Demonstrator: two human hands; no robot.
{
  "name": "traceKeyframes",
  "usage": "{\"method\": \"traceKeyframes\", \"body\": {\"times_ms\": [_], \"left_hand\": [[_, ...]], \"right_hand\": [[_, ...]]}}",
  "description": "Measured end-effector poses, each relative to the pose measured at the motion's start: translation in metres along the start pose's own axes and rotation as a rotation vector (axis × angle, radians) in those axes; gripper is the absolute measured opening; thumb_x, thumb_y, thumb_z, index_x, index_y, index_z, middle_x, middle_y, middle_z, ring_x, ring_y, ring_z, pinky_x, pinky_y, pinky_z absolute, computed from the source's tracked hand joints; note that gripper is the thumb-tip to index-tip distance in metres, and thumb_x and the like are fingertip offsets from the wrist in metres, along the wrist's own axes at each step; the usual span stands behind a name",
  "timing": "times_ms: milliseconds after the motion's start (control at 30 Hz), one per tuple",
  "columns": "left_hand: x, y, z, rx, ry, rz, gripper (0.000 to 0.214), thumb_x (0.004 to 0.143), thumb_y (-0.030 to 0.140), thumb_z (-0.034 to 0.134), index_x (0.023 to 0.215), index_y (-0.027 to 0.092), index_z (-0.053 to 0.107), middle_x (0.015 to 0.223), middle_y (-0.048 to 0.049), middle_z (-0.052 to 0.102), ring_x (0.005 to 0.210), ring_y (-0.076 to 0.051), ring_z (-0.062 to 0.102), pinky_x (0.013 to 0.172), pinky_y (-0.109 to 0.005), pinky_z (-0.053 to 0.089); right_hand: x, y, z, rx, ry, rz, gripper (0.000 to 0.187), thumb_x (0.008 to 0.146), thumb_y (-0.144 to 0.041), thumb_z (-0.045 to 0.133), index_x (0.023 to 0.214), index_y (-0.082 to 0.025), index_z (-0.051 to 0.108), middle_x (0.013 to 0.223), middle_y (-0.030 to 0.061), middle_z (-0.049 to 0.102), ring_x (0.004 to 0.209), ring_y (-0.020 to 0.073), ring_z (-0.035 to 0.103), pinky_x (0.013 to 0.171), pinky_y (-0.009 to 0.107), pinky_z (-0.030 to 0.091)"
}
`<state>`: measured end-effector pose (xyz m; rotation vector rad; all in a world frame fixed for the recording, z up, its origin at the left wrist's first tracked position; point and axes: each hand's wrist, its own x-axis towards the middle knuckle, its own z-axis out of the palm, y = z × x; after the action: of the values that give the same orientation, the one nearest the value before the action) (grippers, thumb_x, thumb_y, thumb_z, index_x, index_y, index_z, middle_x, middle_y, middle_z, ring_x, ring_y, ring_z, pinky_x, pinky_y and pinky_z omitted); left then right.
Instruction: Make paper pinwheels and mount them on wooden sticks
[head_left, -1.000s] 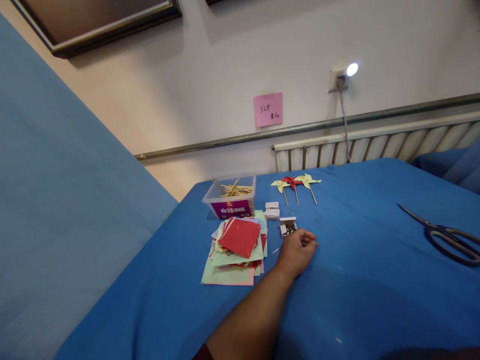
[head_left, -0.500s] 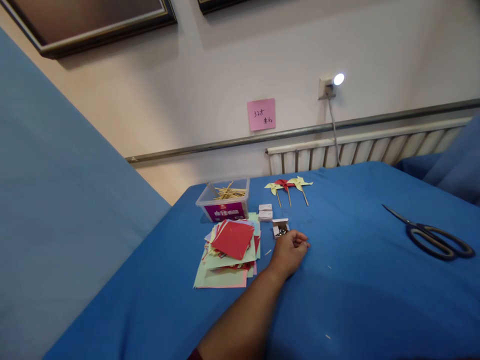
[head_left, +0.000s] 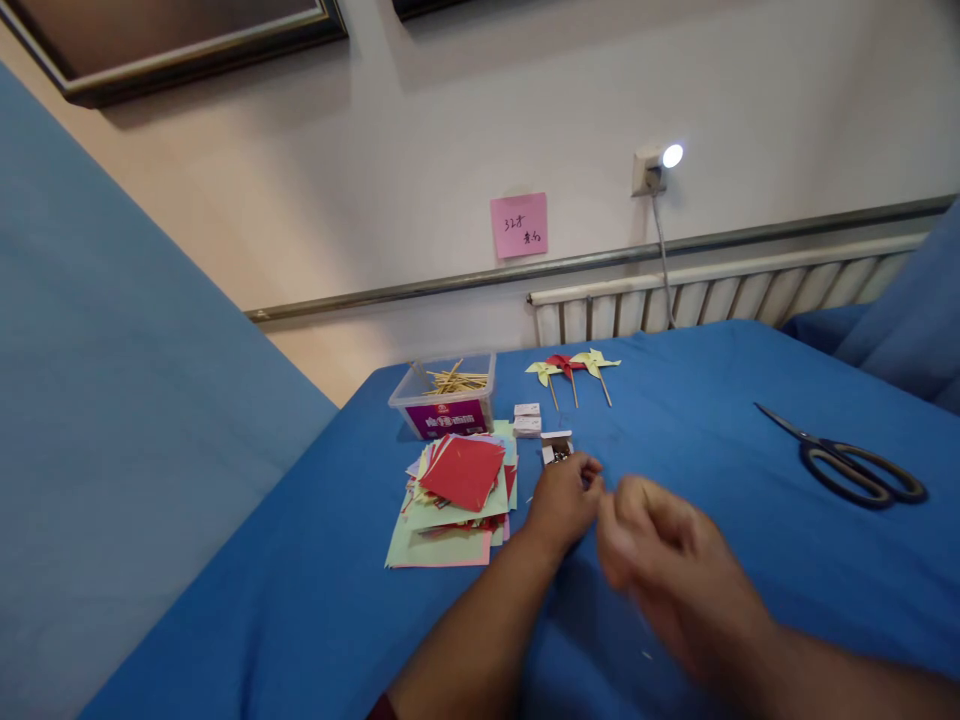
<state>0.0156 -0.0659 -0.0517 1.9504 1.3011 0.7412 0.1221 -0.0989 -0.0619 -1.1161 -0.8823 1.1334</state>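
My left hand [head_left: 562, 498] is curled just in front of a small open white box [head_left: 556, 446] of shiny metal pieces, its fingers drawn together. Whatever it pinches is hidden or too small to name. Close by on the right, my right hand [head_left: 667, 555] is blurred, with thumb and fingers closed near the left fingertips. I cannot make out anything in its grip. Left of the hands lies a stack of coloured paper squares [head_left: 460, 472], red on top. Two small white boxes [head_left: 527, 421] sit behind the open one.
A clear plastic tub [head_left: 444, 405] of thin wooden sticks stands behind the paper. Three paper pinwheels [head_left: 574, 368] lie at the table's back. Dark-handled scissors [head_left: 844, 468] rest at the right on the blue cloth [head_left: 300, 590]. Small white scraps lie about.
My right hand has come into view from the lower right and closed in beside the left hand. The left hand has shifted slightly left, its fingers still curled.
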Motion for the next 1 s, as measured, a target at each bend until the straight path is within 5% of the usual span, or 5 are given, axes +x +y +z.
{"method": "traceKeyframes", "body": {"times_ms": [200, 300, 400, 767, 1000], "left_hand": [[-0.006, 0.018, -0.059, 0.467, 0.242, 0.026, 0.015, 0.082, 0.028, 0.056, 0.091, 0.021, 0.066, 0.083, -0.0091, 0.071, 0.074, -0.024, 0.064, 0.069, -0.031, 0.042], [-0.008, 0.018, -0.091, 0.707, 0.335, -0.115, 0.025, 0.081, 0.034, 0.057, 0.100, 0.021, 0.065, 0.097, -0.0117, 0.070, 0.089, -0.027, 0.064, 0.074, -0.032, 0.041], [-0.008, 0.010, -0.110, 0.878, 0.298, -0.248, 0.033, 0.073, 0.043, 0.063, 0.096, 0.019, 0.065, 0.102, -0.0157, 0.069, 0.097, -0.032, 0.062, 0.080, -0.036, 0.041], [-0.004, -0.005, -0.118, 0.797, 0.272, -0.378, 0.036, 0.078, 0.048, 0.054, 0.093, 0.017, 0.062, 0.100, -0.0184, 0.069, 0.094, -0.034, 0.064, 0.074, -0.038, 0.042], [-0.003, -0.007, -0.125, 0.712, 0.276, -0.472, 0.031, 0.080, 0.048, 0.051, 0.079, 0.021, 0.065, 0.080, -0.0118, 0.071, 0.076, -0.030, 0.065, 0.062, -0.034, 0.039]], "right_hand": [[0.031, 0.009, -0.017, -0.031, 0.045, 0.074, 0.039, 0.071, -0.048, 0.063, 0.095, -0.018, 0.060, 0.047, -0.0093, 0.046, 0.034, 0.0084, 0.037, 0.035, 0.020, 0.025], [0.038, 0.013, -0.019, -0.071, -0.014, 0.065, 0.039, 0.072, -0.049, 0.056, 0.095, -0.017, 0.058, 0.046, -0.0098, 0.046, 0.034, 0.0084, 0.037, 0.037, 0.021, 0.026], [0.037, 0.015, -0.019, -0.111, -0.107, 0.042, 0.036, 0.070, -0.046, 0.056, 0.091, -0.017, 0.058, 0.049, -0.0077, 0.050, 0.037, 0.0087, 0.042, 0.040, 0.021, 0.030], [0.039, 0.027, -0.022, -0.108, -0.245, 0.078, 0.030, 0.072, -0.043, 0.055, 0.087, -0.017, 0.058, 0.052, -0.0068, 0.052, 0.040, 0.0085, 0.044, 0.043, 0.022, 0.031], [0.041, 0.033, -0.022, -0.125, -0.287, 0.064, 0.030, 0.071, -0.044, 0.056, 0.087, -0.018, 0.058, 0.052, -0.0064, 0.053, 0.040, 0.0091, 0.045, 0.044, 0.023, 0.032]]}}
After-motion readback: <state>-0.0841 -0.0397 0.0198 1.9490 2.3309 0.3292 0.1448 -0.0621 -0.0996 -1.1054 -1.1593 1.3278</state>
